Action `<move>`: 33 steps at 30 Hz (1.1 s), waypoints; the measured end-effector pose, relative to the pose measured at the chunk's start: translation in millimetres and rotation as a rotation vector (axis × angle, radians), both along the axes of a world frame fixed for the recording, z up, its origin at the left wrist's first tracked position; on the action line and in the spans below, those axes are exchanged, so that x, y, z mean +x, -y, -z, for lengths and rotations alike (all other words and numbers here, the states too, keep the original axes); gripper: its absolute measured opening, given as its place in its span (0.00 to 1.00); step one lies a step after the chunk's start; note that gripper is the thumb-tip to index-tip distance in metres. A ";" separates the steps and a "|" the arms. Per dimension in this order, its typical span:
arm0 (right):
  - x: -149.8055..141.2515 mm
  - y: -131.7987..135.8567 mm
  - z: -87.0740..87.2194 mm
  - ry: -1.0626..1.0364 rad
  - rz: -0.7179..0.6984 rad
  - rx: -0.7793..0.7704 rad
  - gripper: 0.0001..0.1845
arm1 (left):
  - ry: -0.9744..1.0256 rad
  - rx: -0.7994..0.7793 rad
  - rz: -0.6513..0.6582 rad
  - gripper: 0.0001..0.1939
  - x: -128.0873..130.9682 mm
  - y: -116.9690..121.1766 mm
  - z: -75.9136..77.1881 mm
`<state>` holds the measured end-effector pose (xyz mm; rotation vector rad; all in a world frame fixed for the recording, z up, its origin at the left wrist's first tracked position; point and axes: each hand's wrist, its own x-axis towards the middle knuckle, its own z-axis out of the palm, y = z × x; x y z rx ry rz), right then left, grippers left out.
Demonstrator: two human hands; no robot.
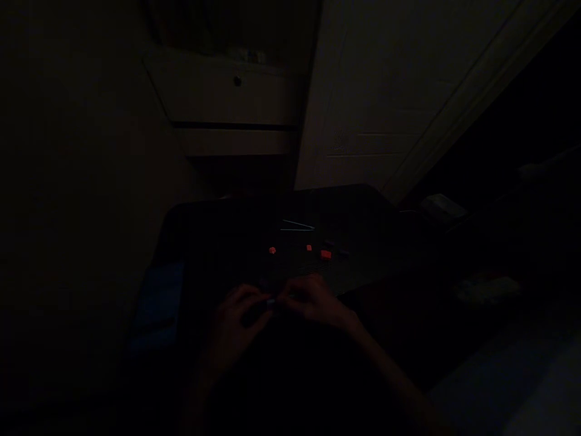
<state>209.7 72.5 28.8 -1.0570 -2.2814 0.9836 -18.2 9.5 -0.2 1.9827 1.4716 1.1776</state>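
The scene is very dark. My left hand (238,318) pinches a small pale piece (271,301) between thumb and fingertips, low over the near part of the dark table (218,242). Close against its right side is my right hand (313,297), fingers pressed together; whether they grip the same piece or another small part is too dark to tell. Just beyond the hands lie a larger red block (325,255), a tiny red piece (309,247) and a small round red piece (272,250). Behind them rests a pair of metal tweezers (297,228), tips apart, pointing left.
Dark small pieces (344,254) lie right of the red block. A bluish flat object (157,306) is at the table's left edge. Behind the table stand a drawer cabinet (233,100) and a pale panel (363,109). A pale box-like object (442,207) sits off to the right.
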 end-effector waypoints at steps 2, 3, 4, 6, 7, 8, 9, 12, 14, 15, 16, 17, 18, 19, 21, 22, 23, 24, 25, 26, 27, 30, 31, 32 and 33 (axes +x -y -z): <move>-0.2 1.2 1.7 0.005 0.006 0.017 0.03 | -0.009 0.003 -0.002 0.10 0.0 0.4 -1.2; -0.4 1.7 1.5 0.022 0.001 0.031 0.03 | -0.013 0.003 -0.001 0.10 0.0 0.5 -1.6; -0.5 2.2 1.0 0.044 -0.003 0.048 0.03 | -0.014 0.007 0.001 0.10 0.0 0.6 -1.7; -0.4 3.3 -0.8 0.081 -0.010 0.074 0.03 | -0.012 0.017 0.002 0.11 0.0 0.5 -1.3; -0.2 3.9 -1.7 0.089 -0.015 0.083 0.03 | -0.013 0.019 0.002 0.11 0.1 0.4 -0.9; 0.3 4.4 -2.4 0.091 -0.020 0.090 0.03 | -0.014 0.019 0.002 0.11 0.2 0.2 -0.6; 0.8 5.0 -2.8 0.091 -0.028 0.098 0.03 | -0.015 0.019 -0.002 0.11 0.4 0.1 -0.3; 2.2 6.4 -2.7 0.095 -0.053 0.123 0.03 | -0.013 0.004 -0.013 0.09 1.1 -0.3 -0.8; 2.6 6.9 -2.2 0.102 -0.058 0.125 0.03 | -0.010 -0.001 -0.014 0.09 1.1 -0.6 -1.9; 2.6 7.1 -2.2 0.105 -0.059 0.118 0.03 | -0.011 -0.005 -0.011 0.09 1.0 -0.7 -2.4; 2.5 7.2 -2.6 0.108 -0.060 0.109 0.03 | -0.013 -0.009 -0.006 0.09 0.8 -0.8 -2.8; 2.5 7.1 -3.3 0.112 -0.064 0.100 0.03 | -0.015 -0.009 -0.004 0.09 0.6 -0.9 -2.9; 2.6 7.0 -4.4 0.118 -0.072 0.093 0.03 | -0.014 -0.006 -0.004 0.09 0.3 -0.9 -3.0; 2.7 6.9 -5.8 0.124 -0.081 0.089 0.03 | -0.013 -0.008 -0.006 0.09 0.1 -0.9 -2.8; 3.0 6.4 -9.0 0.137 -0.097 0.085 0.03 | -0.009 -0.020 -0.004 0.09 0.0 -0.8 -2.4; 3.2 6.1 -10.2 0.139 -0.106 0.081 0.03 | -0.005 -0.027 -0.007 0.09 0.0 -0.7 -2.3; 3.3 5.6 -10.8 0.135 -0.115 0.074 0.03 | 0.001 -0.036 -0.007 0.09 0.2 -0.6 -2.4; 3.3 5.0 -10.6 0.125 -0.120 0.065 0.03 | 0.007 -0.045 -0.005 0.09 0.4 -0.4 -2.6; 3.2 4.2 -9.5 0.102 -0.118 0.053 0.04 | 0.014 -0.053 -0.002 0.08 0.6 -0.1 -3.1; 3.1 3.2 -7.4 0.064 -0.106 0.033 0.04 | 0.022 -0.057 0.000 0.08 0.8 0.2 -3.8; 2.9 2.0 -4.7 0.015 -0.083 0.007 0.03 | 0.030 -0.058 -0.002 0.08 1.0 0.5 -4.6; 2.5 -2.3 4.6 -0.155 0.038 -0.082 0.07 | 0.034 -0.086 -0.029 0.08 1.5 1.9 -7.0; 2.4 -3.5 7.0 -0.197 0.075 -0.105 0.09 | 0.035 -0.098 -0.049 0.08 1.6 2.4 -7.6; 2.4 -4.4 8.8 -0.225 0.101 -0.121 0.10 | 0.039 -0.108 -0.071 0.08 1.8 2.9 -8.1; 2.2 -4.8 9.9 -0.241 0.116 -0.130 0.11 | 0.044 -0.118 -0.089 0.08 2.1 3.3 -8.5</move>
